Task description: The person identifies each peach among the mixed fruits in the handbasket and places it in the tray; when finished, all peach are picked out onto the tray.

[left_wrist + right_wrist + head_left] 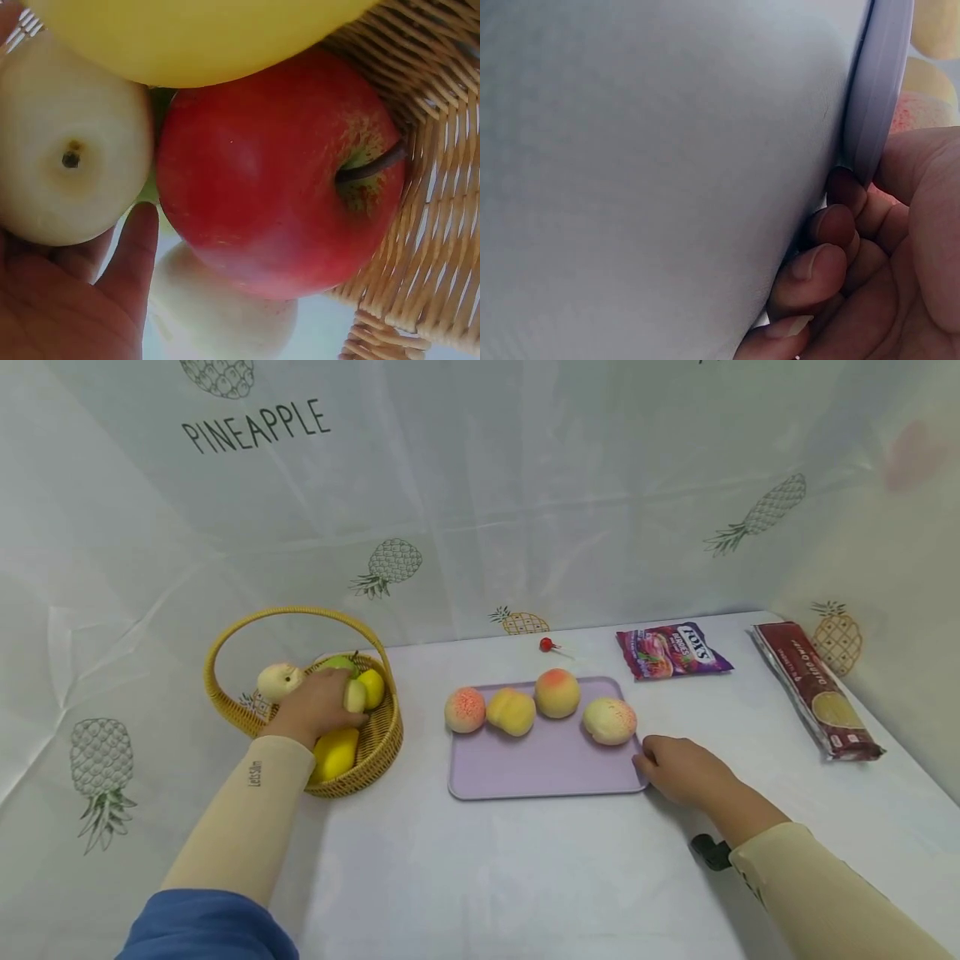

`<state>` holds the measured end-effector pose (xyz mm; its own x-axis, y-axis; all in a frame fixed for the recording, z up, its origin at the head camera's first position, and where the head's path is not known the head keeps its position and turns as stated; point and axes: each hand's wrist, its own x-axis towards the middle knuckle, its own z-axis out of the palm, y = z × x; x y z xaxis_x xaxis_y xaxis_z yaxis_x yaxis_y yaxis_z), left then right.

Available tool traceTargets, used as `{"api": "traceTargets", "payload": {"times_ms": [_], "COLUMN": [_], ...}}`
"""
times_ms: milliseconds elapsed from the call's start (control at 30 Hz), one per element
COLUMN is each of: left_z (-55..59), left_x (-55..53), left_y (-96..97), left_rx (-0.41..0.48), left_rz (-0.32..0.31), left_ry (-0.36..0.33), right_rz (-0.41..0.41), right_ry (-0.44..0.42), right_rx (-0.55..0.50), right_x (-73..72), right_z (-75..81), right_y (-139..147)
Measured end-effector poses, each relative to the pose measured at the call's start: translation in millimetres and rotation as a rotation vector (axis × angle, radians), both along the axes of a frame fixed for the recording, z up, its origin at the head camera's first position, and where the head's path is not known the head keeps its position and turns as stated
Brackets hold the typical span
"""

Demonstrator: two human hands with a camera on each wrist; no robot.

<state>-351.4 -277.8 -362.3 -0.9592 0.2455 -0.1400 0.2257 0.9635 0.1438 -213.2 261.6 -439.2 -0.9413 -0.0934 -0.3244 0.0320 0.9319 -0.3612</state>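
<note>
Tray (547, 772) long axis left-right, right hand (684, 770) fingers clamped on edge; left hand (317, 703) fingers round pale fruit (71, 120), end-on in wrist view, partly hidden.

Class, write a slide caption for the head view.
Left hand among fruit in a wicker basket, right hand gripping the edge of a lilac tray bearing four fruits.

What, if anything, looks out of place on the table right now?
Nothing looks spilled or damaged. The red lollipop lies loose and alone behind the tray, so it looks stray. The pale fruit at the left of the basket seems perched high near the rim; the left hand hides how it is seated.
</note>
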Motion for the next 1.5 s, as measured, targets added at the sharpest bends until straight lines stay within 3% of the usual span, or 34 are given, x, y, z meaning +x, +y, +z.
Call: {"api": "traceTargets", "payload": {"times_ms": [400,1500], "left_z": [-3.0,3.1], "left_x": [0.0,5.0], "left_y": [-1.3,-1.7], "left_rx": [-0.024,0.054], "left_rz": [-0.005,0.032], "left_ry": [0.002,-0.033], "right_rz": [-0.003,-0.002], "right_ry": [-0.012,0.008], "right_rx": [-0.003,-0.015], "right_x": [-0.2,5.1], "right_z": [-1.2,4.8], "right_y": [-1.4,-1.4]}}
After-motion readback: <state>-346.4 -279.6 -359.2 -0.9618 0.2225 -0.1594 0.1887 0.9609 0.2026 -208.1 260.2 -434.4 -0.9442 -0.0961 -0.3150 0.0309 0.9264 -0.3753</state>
